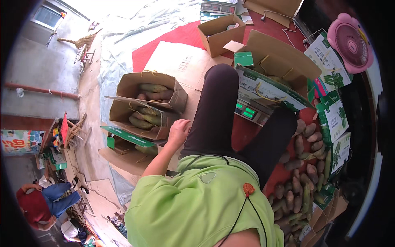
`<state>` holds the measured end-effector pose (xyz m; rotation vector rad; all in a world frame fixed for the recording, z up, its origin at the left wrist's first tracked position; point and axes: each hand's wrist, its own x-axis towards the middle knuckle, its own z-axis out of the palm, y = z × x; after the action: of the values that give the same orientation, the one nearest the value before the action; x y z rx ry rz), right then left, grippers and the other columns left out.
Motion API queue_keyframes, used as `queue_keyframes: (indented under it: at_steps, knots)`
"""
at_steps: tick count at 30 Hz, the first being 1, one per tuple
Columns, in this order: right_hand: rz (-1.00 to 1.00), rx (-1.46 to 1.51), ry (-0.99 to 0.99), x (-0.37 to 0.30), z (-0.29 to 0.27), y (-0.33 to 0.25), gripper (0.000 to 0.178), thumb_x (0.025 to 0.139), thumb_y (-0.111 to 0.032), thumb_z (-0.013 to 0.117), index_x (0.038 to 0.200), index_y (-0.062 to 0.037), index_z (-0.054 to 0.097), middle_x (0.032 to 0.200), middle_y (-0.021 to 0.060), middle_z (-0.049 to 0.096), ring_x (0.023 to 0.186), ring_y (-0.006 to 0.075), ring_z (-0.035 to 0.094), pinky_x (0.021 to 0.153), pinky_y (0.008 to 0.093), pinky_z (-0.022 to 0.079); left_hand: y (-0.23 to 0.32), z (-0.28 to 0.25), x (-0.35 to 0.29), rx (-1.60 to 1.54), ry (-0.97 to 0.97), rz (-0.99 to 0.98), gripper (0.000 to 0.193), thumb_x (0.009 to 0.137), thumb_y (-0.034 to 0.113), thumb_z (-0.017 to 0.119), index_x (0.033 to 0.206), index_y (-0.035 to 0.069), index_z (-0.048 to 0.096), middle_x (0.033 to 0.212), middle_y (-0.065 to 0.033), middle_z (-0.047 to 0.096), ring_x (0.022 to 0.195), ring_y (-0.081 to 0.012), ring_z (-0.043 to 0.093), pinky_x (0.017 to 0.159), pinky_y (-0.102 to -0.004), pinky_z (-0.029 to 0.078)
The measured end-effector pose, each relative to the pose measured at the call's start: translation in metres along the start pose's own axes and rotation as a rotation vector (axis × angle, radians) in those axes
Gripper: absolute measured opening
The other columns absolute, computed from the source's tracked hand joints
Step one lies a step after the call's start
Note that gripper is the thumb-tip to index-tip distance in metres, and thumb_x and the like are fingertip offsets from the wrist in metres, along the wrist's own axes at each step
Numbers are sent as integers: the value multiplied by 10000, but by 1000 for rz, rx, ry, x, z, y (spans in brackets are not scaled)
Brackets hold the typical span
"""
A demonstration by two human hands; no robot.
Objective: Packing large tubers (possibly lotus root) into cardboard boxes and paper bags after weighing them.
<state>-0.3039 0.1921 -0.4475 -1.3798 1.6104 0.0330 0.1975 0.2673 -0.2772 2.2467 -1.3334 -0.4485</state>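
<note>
My left hand [180, 131] hangs beside my left thigh, its fingers loosely curled with nothing visible in them. Just left of it stand three open cardboard boxes: a far one [177, 99], a middle one [164, 128] and a near one with a green flap [129, 136]. Long greenish and brownish root vegetables [153, 87] lie inside them. Between my knees a scale [252, 113] shows a green lit display. An open box with yellow cord handles [263, 88] rests on it, a few vegetables dimly visible inside. My right hand is out of view.
Loose root vegetables [298, 193] cover the red floor by my right leg, bordered by white-green boxes [334, 115]. A pink fan [349, 43] stands far right. Ahead are a small open carton [222, 37] and another scale [218, 7]. Other people [37, 206] sit at the lower left.
</note>
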Motion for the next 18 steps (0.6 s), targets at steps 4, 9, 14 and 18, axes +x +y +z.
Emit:
queue_keyframes:
  at_steps: [4,9,14,18]
  knots:
    - [109,31,95,-17,0,7,252,897,-180,473,986,-50,669,893,87,678,854,271,641,758,349,498,22,-19,32,189,134,218,359,744,98,659,1094,60,589,1050,-145,597,1083,-348,525,954,-438,405]
    - [321,178,325,-57,3,26,273,921,-171,432,968,-46,669,856,76,676,829,271,637,749,352,499,23,-38,78,379,129,104,624,721,129,700,1282,58,435,1196,-149,521,1167,-331,458,974,-422,380]
    - [513,127,473,-55,20,72,433,843,-379,502,921,17,658,892,209,643,896,385,611,765,432,466,-12,-35,99,631,-54,-164,768,764,245,712,1408,151,304,1236,-131,509,1194,-289,451,968,-459,370]
    - [522,-22,431,-56,27,81,541,782,-495,566,874,30,657,900,283,627,925,437,607,765,477,458,12,-34,107,664,-291,-337,821,784,321,699,1450,191,236,1230,-122,528,1168,-283,485,973,-499,361]
